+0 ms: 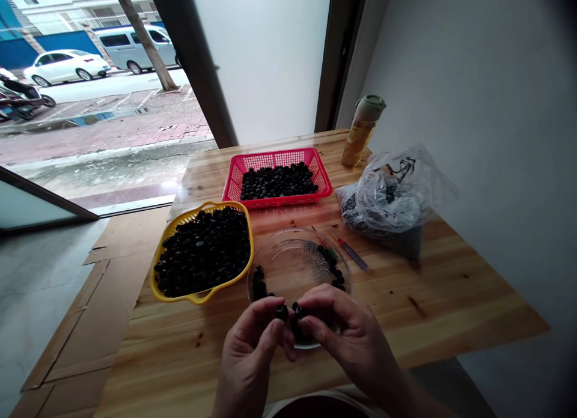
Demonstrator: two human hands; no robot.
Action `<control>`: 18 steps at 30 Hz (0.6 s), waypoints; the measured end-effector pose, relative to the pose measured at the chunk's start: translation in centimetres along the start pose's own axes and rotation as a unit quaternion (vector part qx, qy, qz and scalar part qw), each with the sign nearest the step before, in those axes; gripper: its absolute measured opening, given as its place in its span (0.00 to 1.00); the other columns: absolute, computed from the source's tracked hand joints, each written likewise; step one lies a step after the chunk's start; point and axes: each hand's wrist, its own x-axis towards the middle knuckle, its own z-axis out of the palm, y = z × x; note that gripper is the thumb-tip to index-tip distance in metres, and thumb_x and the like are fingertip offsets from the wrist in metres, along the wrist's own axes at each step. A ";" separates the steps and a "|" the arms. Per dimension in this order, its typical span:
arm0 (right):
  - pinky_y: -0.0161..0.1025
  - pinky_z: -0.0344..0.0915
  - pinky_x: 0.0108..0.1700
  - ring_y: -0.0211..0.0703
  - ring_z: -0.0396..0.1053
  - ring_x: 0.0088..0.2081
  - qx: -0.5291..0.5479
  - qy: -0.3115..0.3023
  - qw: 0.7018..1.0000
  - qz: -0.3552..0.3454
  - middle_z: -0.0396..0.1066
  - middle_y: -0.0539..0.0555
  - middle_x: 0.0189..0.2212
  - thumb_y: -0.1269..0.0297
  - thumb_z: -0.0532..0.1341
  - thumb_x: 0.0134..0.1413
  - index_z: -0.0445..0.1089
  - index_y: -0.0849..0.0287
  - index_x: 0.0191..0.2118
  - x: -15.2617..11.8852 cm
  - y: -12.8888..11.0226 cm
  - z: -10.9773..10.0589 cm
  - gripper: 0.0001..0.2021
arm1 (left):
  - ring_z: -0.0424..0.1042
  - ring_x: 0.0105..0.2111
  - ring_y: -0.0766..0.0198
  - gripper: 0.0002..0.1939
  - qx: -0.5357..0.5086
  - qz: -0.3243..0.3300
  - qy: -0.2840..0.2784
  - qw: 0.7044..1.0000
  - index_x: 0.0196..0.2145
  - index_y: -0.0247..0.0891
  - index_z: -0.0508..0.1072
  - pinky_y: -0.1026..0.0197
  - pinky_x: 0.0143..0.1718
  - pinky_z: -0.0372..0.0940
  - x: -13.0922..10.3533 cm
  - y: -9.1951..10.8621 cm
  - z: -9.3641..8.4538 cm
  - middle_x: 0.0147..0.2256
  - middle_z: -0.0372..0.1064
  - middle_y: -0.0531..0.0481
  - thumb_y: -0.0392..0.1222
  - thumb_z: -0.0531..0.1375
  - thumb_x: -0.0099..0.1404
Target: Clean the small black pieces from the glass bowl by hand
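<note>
My left hand (pixel 250 349) pinches a small round black part (pixel 282 312) between thumb and forefinger. Close beside it, my right hand (pixel 349 325) grips another small black part (pixel 297 310), with what looks like a fine spring at its inner side. A narrow gap separates the two pieces. Both hands are over the near edge of a clear round dish (pixel 282 259). Inside the dish lie many thin metal springs (pixel 317 263), and several black parts (pixel 259 283) are spread along its edge. My right fingers partly cover their piece.
Left of the dish stands a yellow basket (pixel 249 238) heaped with black parts; behind is a red basket (pixel 325 181) of black round pieces. A screwdriver (pixel 354 254) lies to the right, near a filled plastic bag (pixel 383 202) and a bottle (pixel 360 133). The wooden table (pixel 433 310) meets a wall.
</note>
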 end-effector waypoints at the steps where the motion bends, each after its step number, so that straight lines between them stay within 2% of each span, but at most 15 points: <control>1: 0.31 0.74 0.37 0.41 0.79 0.35 -0.007 0.002 1.000 -0.006 0.81 0.52 0.35 0.67 0.70 0.61 0.80 0.55 0.42 0.1 -0.1 0.1 0.05 | 0.73 0.23 0.65 0.14 -0.005 -0.002 0.002 1.000 0.43 0.41 0.83 0.61 0.31 0.72 0.0 0.0 0.0 0.26 0.77 0.51 0.50 0.72 0.63; 5: 0.32 0.75 0.37 0.42 0.79 0.34 -0.028 0.002 0.999 -0.029 0.81 0.53 0.35 0.68 0.69 0.61 0.80 0.55 0.42 0.2 -0.5 0.4 0.05 | 0.72 0.21 0.66 0.15 -0.048 -0.016 0.000 0.999 0.39 0.41 0.84 0.62 0.29 0.70 0.0 0.2 0.2 0.24 0.77 0.50 0.52 0.74 0.60; 9: 0.33 0.75 0.39 0.42 0.79 0.36 -0.053 0.000 0.996 -0.070 0.81 0.53 0.36 0.71 0.67 0.62 0.80 0.55 0.44 0.3 -1.0 0.7 0.07 | 0.72 0.20 0.67 0.14 -0.089 -0.033 0.000 0.996 0.37 0.42 0.86 0.65 0.26 0.68 0.1 0.3 0.4 0.22 0.76 0.51 0.49 0.77 0.56; 13: 0.32 0.75 0.41 0.41 0.79 0.36 -0.070 0.001 0.993 -0.097 0.81 0.55 0.36 0.73 0.67 0.62 0.80 0.57 0.46 0.5 -1.5 0.9 0.08 | 0.73 0.22 0.67 0.13 -0.125 -0.056 0.028 0.990 0.36 0.43 0.87 0.68 0.23 0.68 -0.1 0.2 0.1 0.26 0.79 0.48 0.48 0.78 0.54; 18: 0.34 0.76 0.42 0.42 0.79 0.38 -0.068 -0.012 0.991 -0.114 0.81 0.57 0.37 0.73 0.66 0.64 0.79 0.59 0.48 0.6 -1.8 1.1 0.10 | 0.74 0.23 0.66 0.13 -0.144 -0.084 0.033 0.985 0.36 0.46 0.88 0.68 0.24 0.70 -0.2 0.2 -0.1 0.26 0.80 0.49 0.47 0.79 0.53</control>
